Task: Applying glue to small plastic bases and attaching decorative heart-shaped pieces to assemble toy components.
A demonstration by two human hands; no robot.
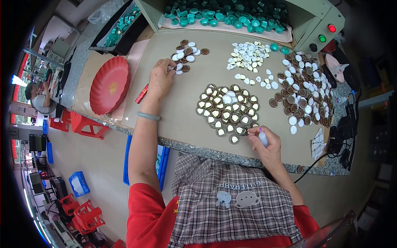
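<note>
My left hand [161, 78] reaches to a small pile of brown and white round discs [188, 58], fingers bent together and fingertips at its near edge. What they pinch, if anything, is hidden. A small translucent squeeze bottle [263, 139] with a purple-pink tip is held in my right hand [269, 149]. That hand rests at the near right edge of a cluster of dark scalloped discs [216, 113], many topped with a cream heart-shaped piece. A few plain white discs [230, 97] lie on the cluster. Beside my left wrist is a red tube [142, 94].
Cream and white heart pieces [248, 56] lie farther back; a large heap of brown and white discs [306, 91] covers the right. A red fluted dish [110, 85] stands left. Green cups fill a black tray [120, 31] and the machine [308, 20] behind. Cables [341, 136] lie right.
</note>
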